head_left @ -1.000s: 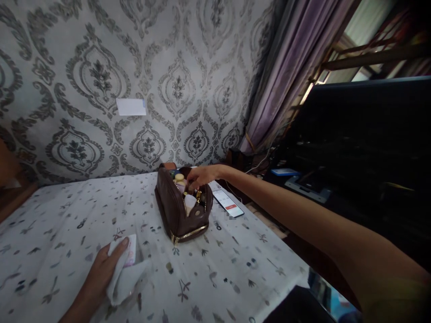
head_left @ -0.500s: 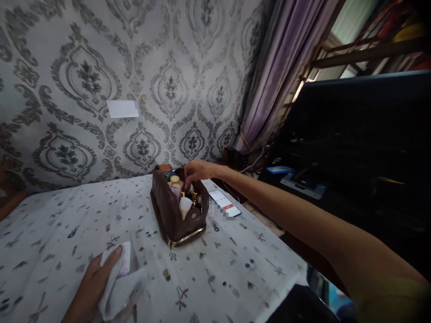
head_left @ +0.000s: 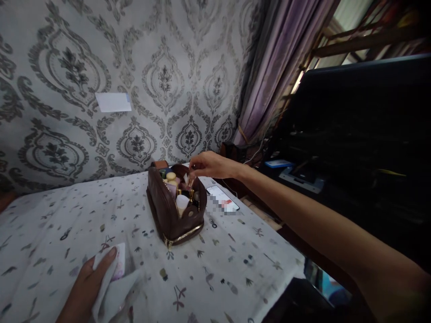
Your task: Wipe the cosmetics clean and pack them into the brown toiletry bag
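An unzipped brown bag (head_left: 160, 206) stands on the patterned white cloth (head_left: 141, 278). Inside it are several bottles and tubes, among them a white-capped one (head_left: 182, 202) and a yellow-capped one (head_left: 171, 176). Over the bag's far right rim, my right hand (head_left: 210, 165) pinches a small item at the opening, too small to name. My left hand (head_left: 85, 285), low at the left, is closed on a white wipe (head_left: 117, 291) and a white card-like piece with pink print (head_left: 120, 264).
A lit phone (head_left: 224, 199) lies right of the bag. Beyond the cloth's right edge are a large black surface (head_left: 353, 121) and a blue item (head_left: 279, 163). A patterned wall with a white paper (head_left: 113, 102) rises behind, beside a purple curtain (head_left: 269, 72).
My right hand has risen slightly and shifted right at the bag's opening. The view has moved a little. My left hand still grips the wipe.
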`<move>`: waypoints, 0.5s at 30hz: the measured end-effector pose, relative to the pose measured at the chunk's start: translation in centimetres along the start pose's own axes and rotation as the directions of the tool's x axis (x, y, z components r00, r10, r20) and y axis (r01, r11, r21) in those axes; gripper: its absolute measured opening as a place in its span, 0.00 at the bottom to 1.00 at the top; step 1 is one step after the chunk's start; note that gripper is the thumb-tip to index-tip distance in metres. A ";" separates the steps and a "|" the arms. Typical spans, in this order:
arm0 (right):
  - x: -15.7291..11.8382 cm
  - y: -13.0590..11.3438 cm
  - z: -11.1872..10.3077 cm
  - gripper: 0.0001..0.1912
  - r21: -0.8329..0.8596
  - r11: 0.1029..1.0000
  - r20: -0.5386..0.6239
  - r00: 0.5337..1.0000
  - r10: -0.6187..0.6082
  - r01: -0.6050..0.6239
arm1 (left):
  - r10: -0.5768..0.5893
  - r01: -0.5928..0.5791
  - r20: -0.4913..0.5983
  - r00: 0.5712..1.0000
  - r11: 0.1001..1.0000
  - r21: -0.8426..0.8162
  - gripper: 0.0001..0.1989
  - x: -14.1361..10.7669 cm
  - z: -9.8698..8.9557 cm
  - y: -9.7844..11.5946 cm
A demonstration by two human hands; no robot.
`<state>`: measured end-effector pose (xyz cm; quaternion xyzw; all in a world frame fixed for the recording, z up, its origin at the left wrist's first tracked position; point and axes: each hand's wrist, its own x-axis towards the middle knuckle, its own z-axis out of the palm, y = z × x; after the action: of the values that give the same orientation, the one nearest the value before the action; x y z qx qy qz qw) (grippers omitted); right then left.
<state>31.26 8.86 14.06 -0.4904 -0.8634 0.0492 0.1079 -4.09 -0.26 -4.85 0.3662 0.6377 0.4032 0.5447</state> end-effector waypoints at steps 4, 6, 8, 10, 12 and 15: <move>0.2 0.4 0.3 0.11 -0.024 0.999 -0.028 0.999 0.021 -0.022 | -0.030 0.030 -0.060 0.998 1.000 0.006 0.17 0.2 -0.1 -0.2; 0.4 0.5 0.3 0.12 -0.009 1.000 -0.010 1.000 0.020 -0.020 | -0.020 0.019 -0.057 0.998 1.000 -0.024 0.17 -0.2 0.2 0.0; 0.4 0.5 0.2 0.13 0.027 1.000 0.026 1.000 0.001 -0.002 | -0.030 0.029 -0.015 0.999 0.997 -0.071 0.16 -0.8 0.6 0.4; 0.3 0.3 0.1 0.13 0.060 0.998 0.061 0.998 -0.024 0.021 | -0.057 0.055 -0.020 0.998 0.994 -0.091 0.15 -1.4 1.0 0.8; 0.1 0.2 0.0 0.13 0.064 0.997 0.059 0.998 -0.036 0.032 | -0.057 0.053 -0.053 0.997 0.995 -0.081 0.15 -1.7 1.2 1.0; 0.0 0.0 0.1 0.12 0.044 0.999 -0.011 1.000 -0.013 0.013 | -0.037 0.035 -0.063 0.997 0.999 -0.029 0.15 -1.5 1.1 1.0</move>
<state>31.28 8.87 13.91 -0.4824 -0.8648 0.0648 0.1236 -2.80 -1.07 -3.39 0.3342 0.6555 0.4135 0.5363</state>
